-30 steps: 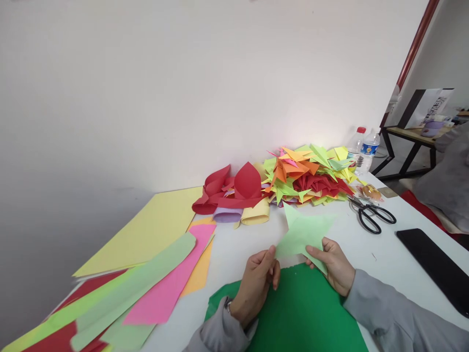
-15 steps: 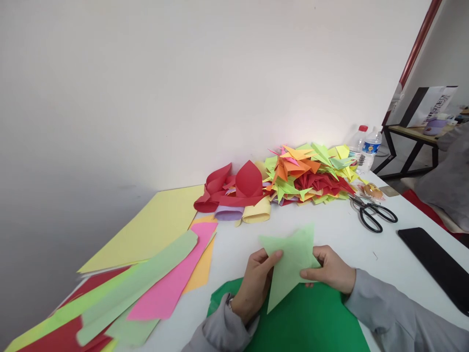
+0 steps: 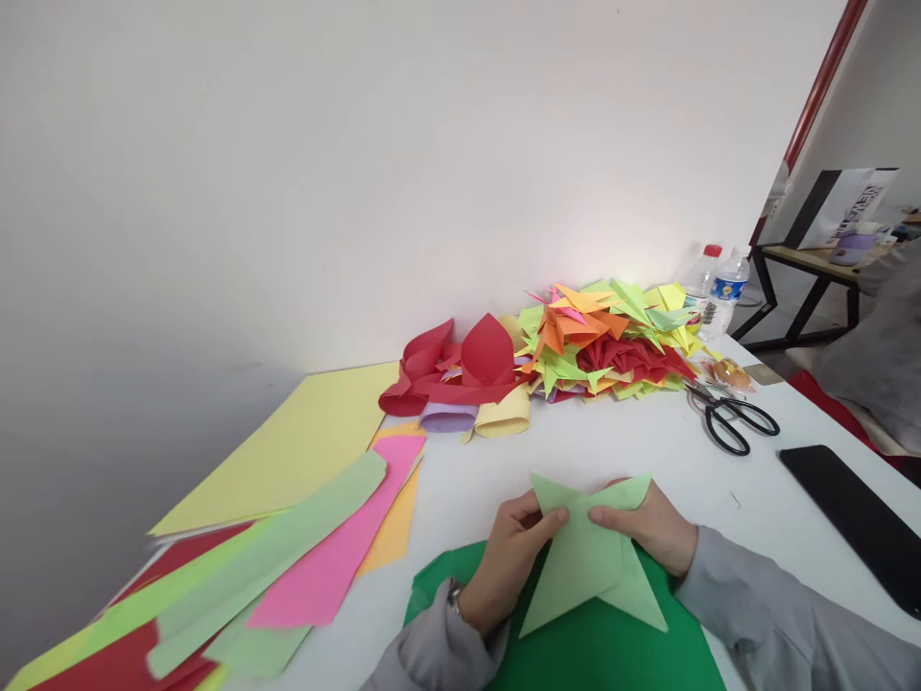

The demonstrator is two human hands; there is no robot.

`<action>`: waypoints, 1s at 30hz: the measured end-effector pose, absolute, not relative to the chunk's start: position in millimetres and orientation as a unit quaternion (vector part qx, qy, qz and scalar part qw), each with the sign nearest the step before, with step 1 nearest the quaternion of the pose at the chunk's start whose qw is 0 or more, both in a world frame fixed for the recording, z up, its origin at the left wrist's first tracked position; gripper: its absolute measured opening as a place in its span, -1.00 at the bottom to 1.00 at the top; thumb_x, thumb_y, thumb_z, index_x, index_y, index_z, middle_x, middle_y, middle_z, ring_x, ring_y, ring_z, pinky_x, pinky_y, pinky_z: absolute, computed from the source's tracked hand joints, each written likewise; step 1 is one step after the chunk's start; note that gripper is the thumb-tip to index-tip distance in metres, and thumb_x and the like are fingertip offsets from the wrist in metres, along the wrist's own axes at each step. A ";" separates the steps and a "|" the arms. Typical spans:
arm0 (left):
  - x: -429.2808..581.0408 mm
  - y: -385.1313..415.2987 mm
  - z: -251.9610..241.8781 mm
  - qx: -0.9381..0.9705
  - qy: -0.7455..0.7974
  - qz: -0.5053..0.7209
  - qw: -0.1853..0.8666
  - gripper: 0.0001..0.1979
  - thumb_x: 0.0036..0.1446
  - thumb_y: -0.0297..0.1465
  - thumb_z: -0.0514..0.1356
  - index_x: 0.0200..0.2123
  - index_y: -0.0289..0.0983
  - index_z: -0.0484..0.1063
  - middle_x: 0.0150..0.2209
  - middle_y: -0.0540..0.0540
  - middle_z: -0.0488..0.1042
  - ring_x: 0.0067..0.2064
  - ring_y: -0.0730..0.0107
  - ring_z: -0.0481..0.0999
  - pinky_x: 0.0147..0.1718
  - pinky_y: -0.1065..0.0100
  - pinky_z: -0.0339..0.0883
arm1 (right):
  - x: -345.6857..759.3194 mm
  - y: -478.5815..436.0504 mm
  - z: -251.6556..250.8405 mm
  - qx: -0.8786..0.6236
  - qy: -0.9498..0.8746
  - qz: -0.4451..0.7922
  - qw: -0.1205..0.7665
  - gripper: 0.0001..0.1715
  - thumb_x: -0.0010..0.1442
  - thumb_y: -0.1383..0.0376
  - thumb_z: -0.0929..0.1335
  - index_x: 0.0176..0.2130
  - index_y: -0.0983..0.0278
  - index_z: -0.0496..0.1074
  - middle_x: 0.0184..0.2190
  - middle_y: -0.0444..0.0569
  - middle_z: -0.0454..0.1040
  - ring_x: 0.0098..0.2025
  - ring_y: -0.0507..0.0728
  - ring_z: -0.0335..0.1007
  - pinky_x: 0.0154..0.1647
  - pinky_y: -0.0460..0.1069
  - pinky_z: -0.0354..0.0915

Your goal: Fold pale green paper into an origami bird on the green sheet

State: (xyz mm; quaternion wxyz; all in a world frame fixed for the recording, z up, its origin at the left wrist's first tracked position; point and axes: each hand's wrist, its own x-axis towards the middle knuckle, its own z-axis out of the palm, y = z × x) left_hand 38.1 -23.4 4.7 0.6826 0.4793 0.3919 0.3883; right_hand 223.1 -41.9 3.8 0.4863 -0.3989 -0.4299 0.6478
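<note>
A pale green folded paper [image 3: 586,552], with pointed corners spreading up and down, is held between my two hands. My left hand [image 3: 507,557] pinches its left side, thumb on the front face. On the upper right, my right hand [image 3: 654,528] grips the same paper with its thumb on top; most of its fingers are hidden behind. Below the paper lies a dark green sheet [image 3: 611,653] at the near edge of the white table [image 3: 460,480].
Paper strips [image 3: 273,557] in several colours and a yellow sheet [image 3: 288,451] lie left. Behind are red curled paper pieces [image 3: 485,360] and a heap of folded papers [image 3: 604,336]. Right are scissors [image 3: 734,422], a black flat object [image 3: 849,528] and two bottles [image 3: 723,293]. A person [image 3: 878,345] sits far right.
The pale green paper has turned in my hands, now showing two points above and two below. My right hand has shifted up and its thumb has come closer to the left thumb.
</note>
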 end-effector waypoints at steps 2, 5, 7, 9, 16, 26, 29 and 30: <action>37.7 -23.5 4.1 0.475 0.392 0.383 0.688 -0.67 -0.08 -0.18 0.37 -0.35 -0.33 0.60 -0.38 -0.15 0.58 -0.37 0.23 0.49 -0.32 0.24 0.38 | 222.6 -42.6 4.9 -0.408 -0.417 0.646 0.493 -0.59 -0.18 0.12 0.58 -0.35 0.30 0.56 -0.40 -0.02 0.59 -0.33 0.18 0.50 -0.26 0.07 0.39; 37.3 -23.9 2.3 0.479 0.403 0.387 0.677 -0.68 -0.08 -0.17 0.36 -0.41 -0.34 0.57 -0.49 -0.09 0.52 -0.47 0.35 0.40 -0.42 0.32 0.32 | 222.0 -43.1 5.4 -0.416 -0.396 0.647 0.501 -0.59 -0.20 0.14 0.59 -0.35 0.30 0.55 -0.41 -0.02 0.60 -0.36 0.18 0.51 -0.28 0.07 0.40; 37.4 -23.7 1.2 0.483 0.416 0.396 0.661 -0.68 -0.08 -0.16 0.37 -0.48 -0.34 0.53 -0.56 -0.04 0.45 -0.51 0.41 0.35 -0.49 0.38 0.26 | 221.6 -43.3 5.8 -0.411 -0.386 0.653 0.505 -0.60 -0.19 0.15 0.58 -0.36 0.31 0.55 -0.42 -0.01 0.60 -0.38 0.18 0.51 -0.31 0.06 0.40; 37.7 -23.4 0.6 0.487 0.422 0.401 0.652 -0.66 -0.10 -0.15 0.37 -0.54 -0.34 0.49 -0.58 -0.03 0.41 -0.50 0.41 0.34 -0.50 0.39 0.24 | 221.1 -43.8 6.5 -0.407 -0.383 0.657 0.506 -0.60 -0.19 0.15 0.58 -0.36 0.31 0.54 -0.42 0.00 0.60 -0.38 0.19 0.52 -0.31 0.07 0.41; 38.7 -23.2 2.2 0.489 0.421 0.403 0.649 -0.64 -0.11 -0.14 0.37 -0.56 -0.33 0.45 -0.53 -0.04 0.40 -0.48 0.43 0.32 -0.49 0.40 0.23 | 220.3 -45.3 7.1 -0.406 -0.378 0.653 0.515 -0.57 -0.18 0.16 0.58 -0.29 0.31 0.56 -0.36 0.04 0.62 -0.30 0.25 0.55 -0.25 0.13 0.43; 40.0 -21.9 4.0 0.522 0.402 0.404 0.634 -0.71 -0.04 -0.20 0.32 -0.55 -0.32 0.45 -0.43 -0.07 0.42 -0.43 0.42 0.31 -0.47 0.41 0.20 | 220.6 -45.6 8.1 -0.399 -0.361 0.652 0.533 -0.51 -0.18 0.16 0.59 -0.23 0.33 0.57 -0.31 0.08 0.62 -0.29 0.28 0.56 -0.21 0.16 0.45; 40.1 -21.4 4.6 0.542 0.409 0.412 0.608 -0.71 -0.04 -0.25 0.31 -0.62 -0.31 0.38 -0.52 -0.01 0.34 -0.48 0.47 0.24 -0.50 0.44 0.13 | 220.9 -44.7 7.8 -0.413 -0.356 0.635 0.547 -0.48 -0.20 0.16 0.59 -0.22 0.32 0.56 -0.31 0.08 0.63 -0.28 0.29 0.56 -0.20 0.17 0.45; 40.1 -21.3 5.1 0.544 0.411 0.415 0.602 -0.71 -0.05 -0.27 0.31 -0.64 -0.30 0.36 -0.55 0.02 0.29 -0.50 0.49 0.21 -0.51 0.44 0.11 | 221.2 -44.3 7.4 -0.418 -0.353 0.629 0.552 -0.48 -0.19 0.15 0.59 -0.22 0.31 0.56 -0.31 0.07 0.63 -0.28 0.29 0.56 -0.21 0.17 0.46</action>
